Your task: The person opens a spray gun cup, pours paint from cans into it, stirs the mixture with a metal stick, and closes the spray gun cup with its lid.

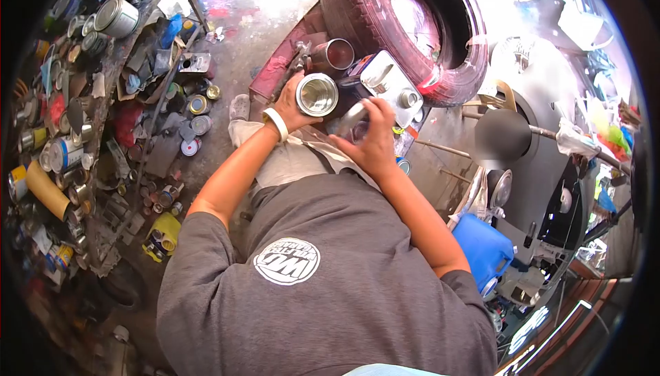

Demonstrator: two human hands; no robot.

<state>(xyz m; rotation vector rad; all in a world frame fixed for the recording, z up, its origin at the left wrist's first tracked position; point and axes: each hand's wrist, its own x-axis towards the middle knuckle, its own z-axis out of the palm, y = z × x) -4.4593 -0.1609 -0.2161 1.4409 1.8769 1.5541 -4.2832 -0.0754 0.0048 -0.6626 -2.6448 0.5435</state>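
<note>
Can (317, 95)'s gripped by left hand (291, 106), could get tipped if bumped by blurry thing (352, 117) pinched in right hand (375, 135).

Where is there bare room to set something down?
The floor between the cluttered rack and the reddish board looks mostly bare, though paint-stained. It is crowded around the open can: a cup, boxy container and tyre cluster close.

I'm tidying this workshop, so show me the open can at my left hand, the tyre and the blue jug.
Open can (317, 94): head view, on its inside, seen through the mouth.
Tyre (346, 6): head view, on its tread.
Blue jug (481, 242): head view, on its side wall.
</note>
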